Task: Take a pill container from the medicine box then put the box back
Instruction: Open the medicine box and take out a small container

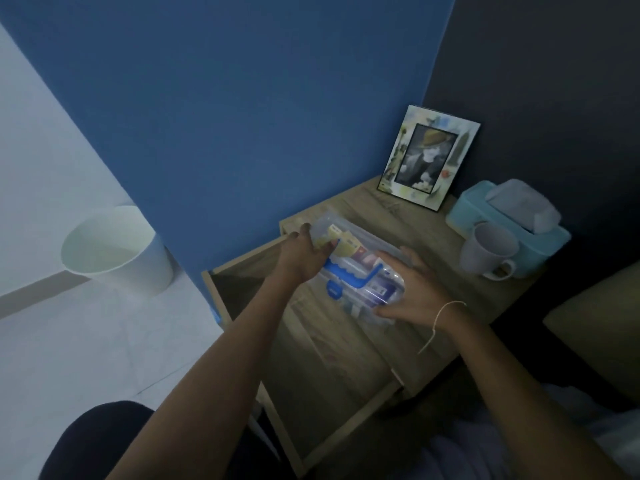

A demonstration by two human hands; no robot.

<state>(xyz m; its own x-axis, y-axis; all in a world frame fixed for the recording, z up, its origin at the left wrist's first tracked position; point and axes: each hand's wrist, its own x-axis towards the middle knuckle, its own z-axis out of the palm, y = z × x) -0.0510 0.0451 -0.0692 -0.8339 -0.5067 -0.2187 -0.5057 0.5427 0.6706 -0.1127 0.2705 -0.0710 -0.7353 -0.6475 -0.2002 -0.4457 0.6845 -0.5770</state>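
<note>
1. Over the open drawer (pixel 332 386) of a light wooden bedside cabinet, in the only view (head camera), both hands carry a clear plastic medicine box (pixel 360 271) with a blue handle and latch on its lid.
2. Left hand (pixel 304 258): its fingers curl round the far end of the box and clasp it, the thumb side hidden behind the wrist.
3. Right hand (pixel 412 289): spread wide along the near end, palm against the side and fingers under the edge — a supporting hold, likely to keep the long box level.
4. Box contents: a yellow-labelled item and purple-and-white packs show through the lid; which is the pill container I cannot tell in this dim light.
5. Position: the box hangs between the drawer below and the cabinet top, which serves as a desk (pixel 426 237); whether it touches the top is unclear. Its lid looks closed, so the taking-out seems not yet done.
6. Desk top: a white mug (pixel 488 251), a pale blue tissue box (pixel 509 220) and a floral picture frame (pixel 429 157) crowd the far corner — the near part is the free spot for setting the box down.
7. Floor at left: a white waste bin (pixel 117 251), well apart.
</note>
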